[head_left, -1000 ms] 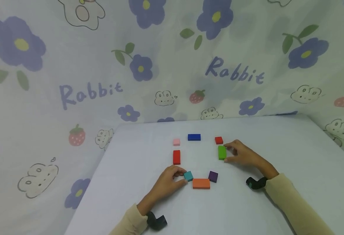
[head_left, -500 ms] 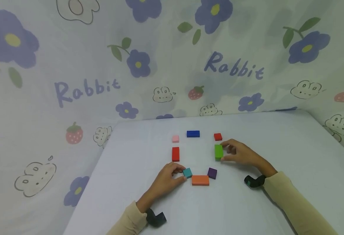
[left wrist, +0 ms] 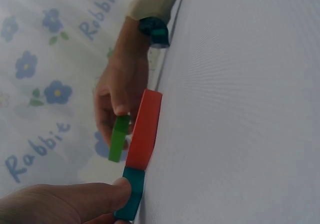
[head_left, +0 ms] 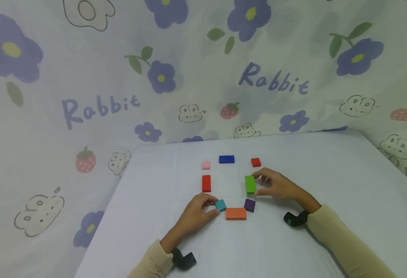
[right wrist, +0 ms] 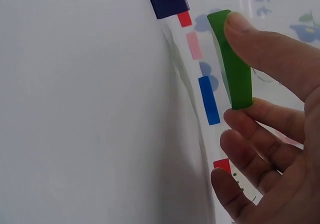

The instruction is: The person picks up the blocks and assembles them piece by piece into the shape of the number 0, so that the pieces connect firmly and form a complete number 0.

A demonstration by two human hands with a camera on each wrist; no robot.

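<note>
My left hand [head_left: 198, 212] pinches the teal square block [head_left: 220, 205] between thumb and fingers. In the left wrist view the teal block [left wrist: 132, 194] touches the end of the orange rectangular block [left wrist: 145, 129]. My right hand [head_left: 276, 185] holds the green rectangular block [head_left: 250, 185] by its two ends, thumb at one and a finger at the other. The right wrist view has this green block [right wrist: 232, 61] raised off the table. Just in front of it on the table lies the purple square block [head_left: 250, 205], set at an angle by the orange block's right corner.
Farther back on the white table [head_left: 161, 177] lie a pink square block [head_left: 206, 165], a blue rectangular block [head_left: 226, 159] and a small red block [head_left: 256, 162]. A red rectangular block [head_left: 206, 183] lies at the left. A printed cloth [head_left: 189, 77] hangs behind the table.
My right hand has carried the green block leftward and slightly nearer, away from the small red block. The left hand stays on the teal block. The head view has shifted a little.
</note>
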